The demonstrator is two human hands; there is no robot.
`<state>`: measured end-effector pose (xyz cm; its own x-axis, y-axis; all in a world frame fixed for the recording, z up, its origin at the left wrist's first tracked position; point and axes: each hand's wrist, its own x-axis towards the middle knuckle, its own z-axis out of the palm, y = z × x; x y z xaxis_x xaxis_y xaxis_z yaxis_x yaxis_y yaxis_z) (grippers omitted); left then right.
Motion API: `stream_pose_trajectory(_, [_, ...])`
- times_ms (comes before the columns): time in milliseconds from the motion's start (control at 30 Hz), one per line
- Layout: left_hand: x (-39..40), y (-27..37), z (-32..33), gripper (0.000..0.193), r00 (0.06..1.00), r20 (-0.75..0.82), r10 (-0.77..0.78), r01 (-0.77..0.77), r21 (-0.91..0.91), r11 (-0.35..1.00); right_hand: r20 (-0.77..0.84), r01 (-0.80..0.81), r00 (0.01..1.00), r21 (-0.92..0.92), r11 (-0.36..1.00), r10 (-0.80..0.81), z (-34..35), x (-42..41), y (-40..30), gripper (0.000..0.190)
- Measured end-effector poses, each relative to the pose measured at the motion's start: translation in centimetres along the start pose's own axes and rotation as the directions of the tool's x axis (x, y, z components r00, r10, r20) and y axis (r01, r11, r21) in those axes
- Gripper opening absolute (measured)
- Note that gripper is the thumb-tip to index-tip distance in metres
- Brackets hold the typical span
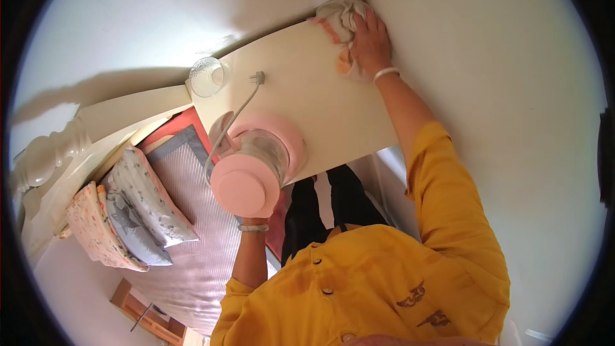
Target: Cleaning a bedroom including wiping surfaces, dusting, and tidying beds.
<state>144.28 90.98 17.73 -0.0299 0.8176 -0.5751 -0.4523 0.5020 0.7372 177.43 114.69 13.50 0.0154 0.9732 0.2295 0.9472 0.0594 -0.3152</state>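
Observation:
In the far right corner of a cream tabletop (312, 86), my right hand (371, 45) presses on a crumpled, pale cloth (340, 14) with pink and orange patches. The cloth touches the wall there. A pink electric kettle (240, 185) with a clear body stands at the near left of the tabletop, on or beside a round pink base (294, 142). My left hand (253, 221) is mostly hidden behind the kettle's lid; only the part by the wrist shows, so its grip cannot be seen. A grey power cord (235, 117) runs past the kettle handle to a plug (258, 77) lying loose.
A textured clear glass (206, 77) stands at the far left corner. Walls (504, 81) border the tabletop at the back and right. Left of it is a bed with a ribbed mat (206, 202), several pillows (149, 197) and a cream headboard (139, 103) with a turned post.

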Motion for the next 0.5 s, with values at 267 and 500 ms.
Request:
stream_pose_trajectory(267, [2.8, 2.3, 0.5, 0.055, 0.999, 0.042, -0.023, 0.024, -0.046, 0.999, 0.154, -0.133, 0.976, -0.123, 0.983, 0.152, -5.0, -18.0, -0.9, 0.043])
stream_pose_trajectory(500, [10.6, 2.3, 1.6, 0.056, 0.969, 0.237, 0.065, -0.150, 0.363, 0.920, 0.229, -0.176, 0.953, -0.111, 0.978, 0.197, -6.1, -21.0, -1.1, 0.053])
